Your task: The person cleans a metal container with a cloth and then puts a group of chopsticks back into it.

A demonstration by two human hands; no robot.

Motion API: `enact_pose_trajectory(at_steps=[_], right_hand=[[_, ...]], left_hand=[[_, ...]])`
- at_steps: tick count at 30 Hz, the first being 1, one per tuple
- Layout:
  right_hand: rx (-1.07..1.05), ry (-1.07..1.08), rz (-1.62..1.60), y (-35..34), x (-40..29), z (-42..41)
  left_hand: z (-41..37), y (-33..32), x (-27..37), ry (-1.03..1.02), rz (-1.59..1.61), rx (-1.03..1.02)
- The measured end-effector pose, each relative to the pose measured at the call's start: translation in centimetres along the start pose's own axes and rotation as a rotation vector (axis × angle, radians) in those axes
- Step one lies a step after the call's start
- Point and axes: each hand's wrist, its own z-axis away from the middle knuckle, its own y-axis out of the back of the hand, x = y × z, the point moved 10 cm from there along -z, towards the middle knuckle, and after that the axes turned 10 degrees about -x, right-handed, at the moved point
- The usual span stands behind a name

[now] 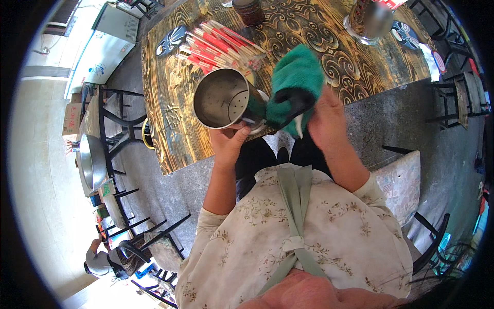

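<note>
My left hand grips a metal cup by its underside, thumb along the outer wall. The cup is tilted with its mouth towards me, and small holes show in its bottom. In my right hand is a bunched green cloth with a dark patch and a white tag. The cloth is close beside the cup's base; whether they touch is unclear. Just beyond the cup, a pile of wrapped chopsticks in red-and-white sleeves lies on the patterned wooden table.
A dark lidded jar stands at the table's far edge, and a rounded container at the far right. A chair is to my right. On the left are a white chest freezer, a metal basin and another person.
</note>
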Motion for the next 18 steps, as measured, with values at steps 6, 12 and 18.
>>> enact_pose_trajectory(at_steps=[6,12,18], right_hand=[[-0.146,0.139,0.63,-5.4,1.9,-0.7],[-0.025,-0.223,1.04,1.7,4.5,-3.4],[0.048,0.14,0.845,3.1,-5.3,-4.0]], left_hand=[[-0.5,-0.2,-0.8,0.071,-0.086,-0.001],[-1.2,0.1,1.2,0.014,-0.229,-0.025],[2.2,-0.9,8.4,-0.446,-0.332,0.138]])
